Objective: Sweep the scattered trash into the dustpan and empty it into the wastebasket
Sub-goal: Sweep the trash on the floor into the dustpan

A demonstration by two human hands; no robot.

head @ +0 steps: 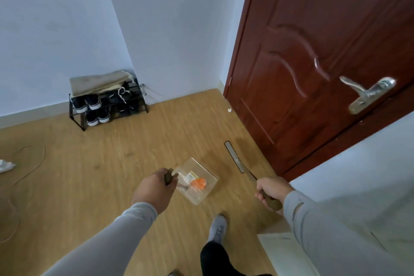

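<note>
We look down at a wooden floor with both of our hands out in front, grey sleeves down to the wrists. Our left hand is curled tight round the dark handle of a clear plastic dustpan, which hangs just above the floor or rests on it — we cannot tell which. Inside the pan lie an orange scrap and a small yellowish packet, along with some pale bits too blurred to name.

Our right hand grips the brown handle of a brush. From the fist its thin shaft runs up and away to a long, narrow head that lies near the foot of the door, off to the right of the dustpan and apart from it.

A small white scrap sits on the floor close by the bottom corner of the red-brown door, well beyond the brush head. At the far left edge a crumpled white piece lies on the boards, beside a thin cord that loops across them.

Against the far wall stands a low black shoe rack holding dark shoes with white soles — folded beige cloth on its top shelf. Our foot in a grey shoe is planted below the dustpan.
</note>
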